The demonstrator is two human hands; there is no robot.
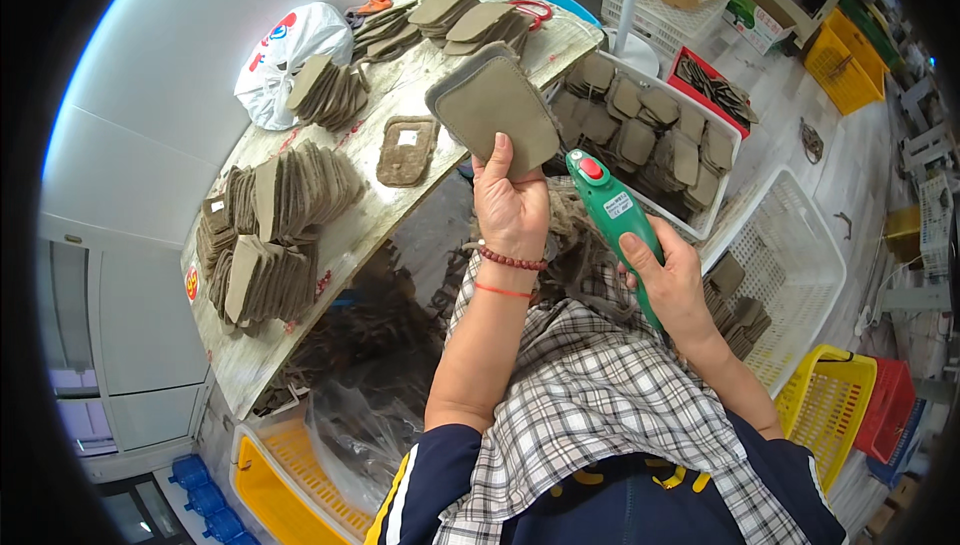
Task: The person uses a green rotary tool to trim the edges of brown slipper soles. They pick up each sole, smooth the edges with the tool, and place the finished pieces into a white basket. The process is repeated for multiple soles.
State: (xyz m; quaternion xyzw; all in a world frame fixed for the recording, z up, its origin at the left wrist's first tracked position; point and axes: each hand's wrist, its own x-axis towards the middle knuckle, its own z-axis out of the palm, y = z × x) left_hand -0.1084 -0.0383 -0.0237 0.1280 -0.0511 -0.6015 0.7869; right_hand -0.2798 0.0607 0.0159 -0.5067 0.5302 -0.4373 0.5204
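Note:
My left hand [513, 207] holds up a brown rectangular pad [500, 110] with rounded corners and a stitched border, thumb on its face. A green hand-held electric tool [622, 207] with a red button is in my right hand [675, 280]. The tool's upper end is close to the pad's right lower edge; its working tip is hard to make out. Left of my left hand, a single fuzzy pad [406, 151] with a small white label lies on the worktable [372, 215]. Stacks of similar pads [300, 185] stand farther left.
A plastic bag [290, 60] and more pad piles [440, 15] sit on the table. To the right are a white crate of pads [640, 135], another white crate [800, 245], a red box [715, 90] and a yellow basket [825, 405]. A yellow crate [300, 480] stands lower left.

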